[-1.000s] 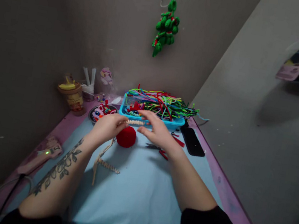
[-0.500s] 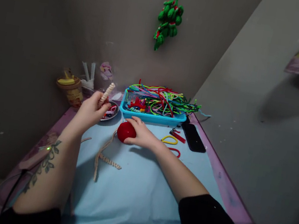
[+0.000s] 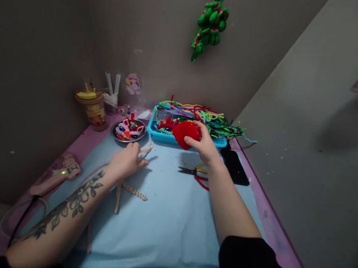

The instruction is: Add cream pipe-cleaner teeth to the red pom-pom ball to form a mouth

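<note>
My right hand (image 3: 205, 145) grips a rounded red piece (image 3: 184, 134) with a tapered lower end, held up in front of the tray. My left hand (image 3: 126, 160) is low over the blue cloth, fingers curled and thumb stretched out. A beige coiled pipe cleaner (image 3: 146, 148) sticks out between its fingers and thumb; the hand partly hides it. Below that hand, another beige coil (image 3: 135, 191) and a straight beige strand (image 3: 117, 199) lie on the cloth. Scissors (image 3: 197, 172) with one yellow and one red handle rest beneath my right hand.
A blue tray (image 3: 164, 138) of colourful pipe cleaners stands at the back. Left of it is a metal dish (image 3: 114, 134) with small pipe-cleaner figures. A phone (image 3: 235, 167) lies right, a pink glue gun (image 3: 55, 177) left. A green decoration (image 3: 213, 23) hangs above.
My right hand has lifted the red piece off the cloth, up and to the right, uncovering the scissors. My left hand has come down from beside the dish to the cloth.
</note>
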Demonstrator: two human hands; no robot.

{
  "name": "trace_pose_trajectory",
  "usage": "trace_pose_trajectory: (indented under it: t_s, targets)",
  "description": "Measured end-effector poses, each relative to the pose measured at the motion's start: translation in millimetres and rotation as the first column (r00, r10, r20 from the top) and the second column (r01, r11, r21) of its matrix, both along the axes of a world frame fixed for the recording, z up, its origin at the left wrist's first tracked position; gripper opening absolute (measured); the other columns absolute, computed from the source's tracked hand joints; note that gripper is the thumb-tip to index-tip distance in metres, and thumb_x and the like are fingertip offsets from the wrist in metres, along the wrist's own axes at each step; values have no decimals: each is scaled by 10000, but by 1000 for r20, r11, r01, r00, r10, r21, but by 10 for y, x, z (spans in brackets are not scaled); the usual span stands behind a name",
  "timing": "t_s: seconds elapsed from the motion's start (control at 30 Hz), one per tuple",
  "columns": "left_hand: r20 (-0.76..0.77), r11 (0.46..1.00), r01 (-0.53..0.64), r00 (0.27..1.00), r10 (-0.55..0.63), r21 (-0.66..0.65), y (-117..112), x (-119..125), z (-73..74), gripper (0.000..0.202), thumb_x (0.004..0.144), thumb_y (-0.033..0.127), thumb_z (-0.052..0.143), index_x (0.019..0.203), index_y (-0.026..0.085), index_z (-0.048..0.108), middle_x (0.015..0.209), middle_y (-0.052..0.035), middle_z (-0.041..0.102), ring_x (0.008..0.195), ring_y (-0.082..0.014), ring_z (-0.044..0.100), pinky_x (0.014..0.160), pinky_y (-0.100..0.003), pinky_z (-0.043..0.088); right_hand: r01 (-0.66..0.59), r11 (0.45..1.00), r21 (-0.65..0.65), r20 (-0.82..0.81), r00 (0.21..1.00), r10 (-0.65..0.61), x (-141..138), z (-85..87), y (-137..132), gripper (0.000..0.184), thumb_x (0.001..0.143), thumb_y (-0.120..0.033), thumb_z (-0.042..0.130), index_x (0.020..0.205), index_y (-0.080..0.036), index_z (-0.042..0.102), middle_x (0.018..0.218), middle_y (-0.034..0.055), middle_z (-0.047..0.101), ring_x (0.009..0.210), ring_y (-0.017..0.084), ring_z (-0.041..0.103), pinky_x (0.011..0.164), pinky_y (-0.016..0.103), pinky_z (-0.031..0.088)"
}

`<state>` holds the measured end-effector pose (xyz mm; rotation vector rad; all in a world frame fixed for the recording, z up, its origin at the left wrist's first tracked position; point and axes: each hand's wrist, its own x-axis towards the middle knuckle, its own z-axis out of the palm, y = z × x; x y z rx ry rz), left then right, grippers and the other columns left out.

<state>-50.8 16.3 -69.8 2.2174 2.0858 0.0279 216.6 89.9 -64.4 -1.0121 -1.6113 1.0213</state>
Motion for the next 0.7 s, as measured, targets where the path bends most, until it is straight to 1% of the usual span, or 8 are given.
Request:
trace_pose_trajectory:
  t_s: [0.1,0.2,0.33,0.43,0.47,0.57,0.63,0.7]
  targets:
    - [-65,997,-61,996,64,47,-53,-10,-134,284,900,342,457,1099,143,496,1139,-183,581,920,-300,653,684,-336,472,-31,1000,-5,46,998,31,33,75,-42,849,680,-432,741,1384,-211,322,1369,120,503,1202,258,561,1015,396,450]
    - [-78,989,-116,989,123,95,-41,-147,-113,298,912,166,309,1154,115,475,1156,-226,552,952,-326,646,698,-370,474,-133,991,-12,243,961,132,-231,36,-224,813,662,-375,767,1361,-197,391,1379,130,471,1228,277,525,1037,425,424]
    - [29,992,-100,995,98,75,-14,-288,-119,265,915,277,378,1132,160,475,1158,-177,597,982,-305,641,720,-352,469,-270,961,62,465,860,212,-730,-181,-492,848,607,-343,815,1351,-184,441,1338,139,460,1247,295,476,1065,447,388]
    - [104,998,-65,992,67,-23,-12,-302,-231,285,899,408,433,1071,185,483,1059,-135,661,929,-286,654,679,-331,450,-333,942,37,563,786,256,-785,-255,-472,928,592,-373,839,1396,-183,417,1369,151,449,1236,298,484,1026,431,419]
    - [118,997,-59,991,65,-53,-12,-299,-272,292,892,429,443,1054,189,484,1033,-133,672,904,-288,658,658,-331,440,-341,940,10,592,760,270,-713,-241,-412,887,627,-373,826,1394,-179,427,1365,149,473,1207,272,513,992,390,445]
    - [141,994,-44,988,58,-96,-7,-293,-356,278,888,433,443,1018,191,485,977,-133,692,847,-286,665,616,-327,413,-98,995,29,714,698,48,-373,-162,-161,297,890,-290,579,1159,-171,622,1157,96,633,1043,188,597,912,306,456]
    - [153,994,-39,987,55,-105,-2,-290,-371,250,898,397,423,1022,189,482,949,-132,700,821,-271,667,610,-320,405,-33,999,17,765,644,8,-205,-169,-27,153,877,-202,567,951,-141,684,994,102,677,968,211,615,875,315,452]
    - [167,993,-40,984,58,-109,-2,-280,-368,242,900,370,417,1048,187,473,940,-129,705,808,-255,671,612,-311,406,-10,1000,-11,807,591,15,-171,-258,38,111,811,-179,644,906,-144,687,952,95,688,920,214,623,832,296,452]
